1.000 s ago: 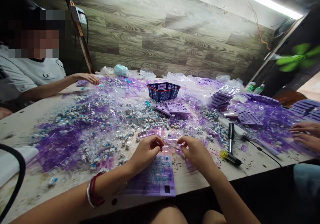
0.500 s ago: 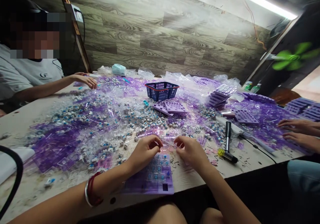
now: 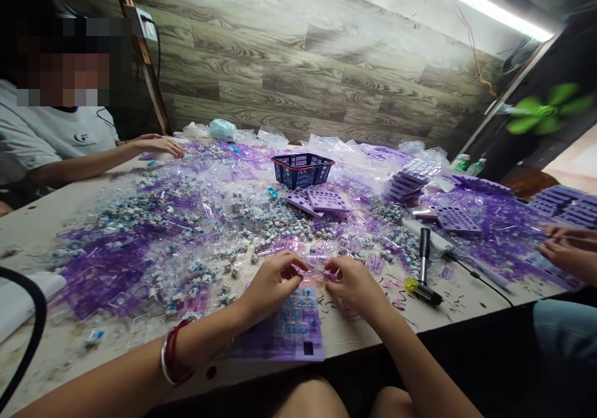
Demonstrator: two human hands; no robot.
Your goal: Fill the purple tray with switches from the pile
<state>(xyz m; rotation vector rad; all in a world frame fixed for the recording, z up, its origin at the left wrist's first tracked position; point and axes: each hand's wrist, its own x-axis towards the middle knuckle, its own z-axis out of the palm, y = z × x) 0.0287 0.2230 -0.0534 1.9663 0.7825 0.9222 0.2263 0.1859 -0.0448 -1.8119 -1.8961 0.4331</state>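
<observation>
With fingers curled narrowly on the left hand [image 3: 272,281] and right hand [image 3: 357,285], whether anything is pinched cannot be told, while the purple plate [image 3: 289,345], laid at the near edge of the table [image 3: 41,219] partly under the left forearm [image 3: 212,331], could be knocked off if brushed by that arm.

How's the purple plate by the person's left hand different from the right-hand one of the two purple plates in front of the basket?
The near plate has clear pieces with blue middles on it; the far plate shows bare holes. The near plate is partly hidden by the left hand, while the far plate overlaps another purple plate. Both are purple with squarish holes.
</observation>
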